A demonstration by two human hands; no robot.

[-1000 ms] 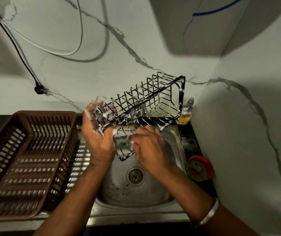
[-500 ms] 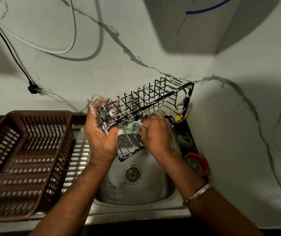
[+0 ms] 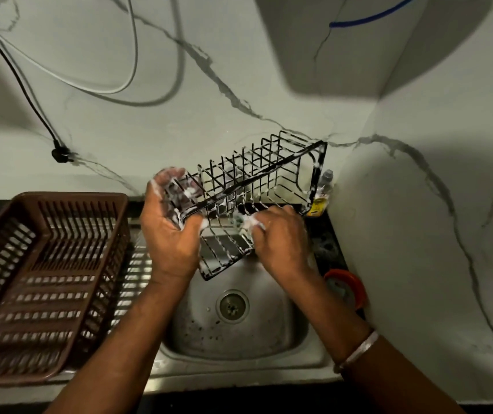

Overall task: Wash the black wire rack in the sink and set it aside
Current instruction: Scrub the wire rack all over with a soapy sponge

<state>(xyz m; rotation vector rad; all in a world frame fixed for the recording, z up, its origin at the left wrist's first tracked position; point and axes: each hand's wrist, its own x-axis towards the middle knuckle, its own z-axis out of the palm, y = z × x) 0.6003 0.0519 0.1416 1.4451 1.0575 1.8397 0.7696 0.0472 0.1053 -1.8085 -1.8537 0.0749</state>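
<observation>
Over the sink (image 3: 239, 369), left grip (image 3: 170, 231) is clasping the tilted black wire rack (image 3: 255, 177) by one end — right grip (image 3: 281, 237) is pinching a foamy scrubber (image 3: 238, 220) against its wires

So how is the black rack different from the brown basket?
The black rack is thin wire; the brown basket is plastic slats. The rack is soapy and held tilted over the sink by the left hand, and the right hand presses a scrub pad on it; the basket sits flat beside the sink, untouched. Both are open boxes with gaps.
</observation>
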